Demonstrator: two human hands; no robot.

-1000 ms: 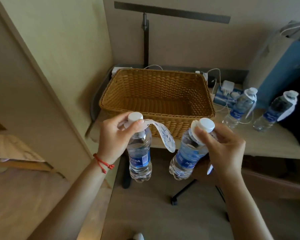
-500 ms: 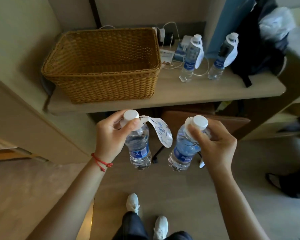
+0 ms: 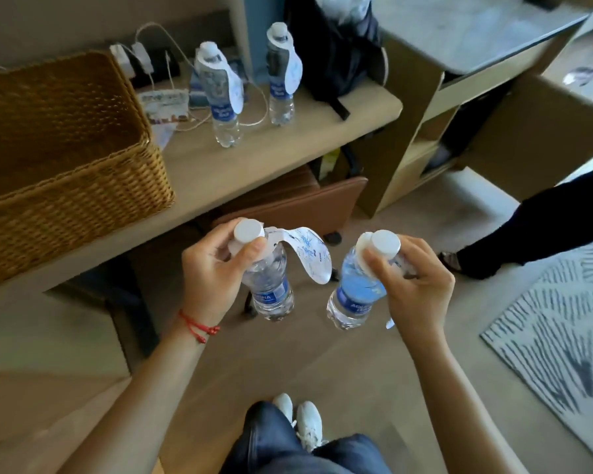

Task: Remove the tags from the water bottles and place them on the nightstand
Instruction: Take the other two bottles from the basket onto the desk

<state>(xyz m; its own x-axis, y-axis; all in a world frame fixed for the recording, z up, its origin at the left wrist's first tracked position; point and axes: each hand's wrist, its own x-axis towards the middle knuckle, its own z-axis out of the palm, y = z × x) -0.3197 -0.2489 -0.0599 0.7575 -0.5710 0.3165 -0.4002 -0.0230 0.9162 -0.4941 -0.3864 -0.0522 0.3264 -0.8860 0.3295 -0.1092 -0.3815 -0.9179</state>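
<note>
Wicker basket (image 3: 65, 159) cut off by the left edge, tag on the right bottle (image 3: 355, 292) mostly hidden behind the right hand (image 3: 415, 285), tag print (image 3: 310, 249) too blurred to be read, rug (image 3: 562, 330) cut off at the right edge

Two tagged bottles (image 3: 221, 97) stand on the bench (image 3: 288, 148), right of the basket (image 3: 65, 159).

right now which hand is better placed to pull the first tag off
Probably the right hand. The tag on the bottle in the left hand sticks out toward the right hand, loose and easy to reach. The right hand's own bottle keeps it busy, though.
</note>
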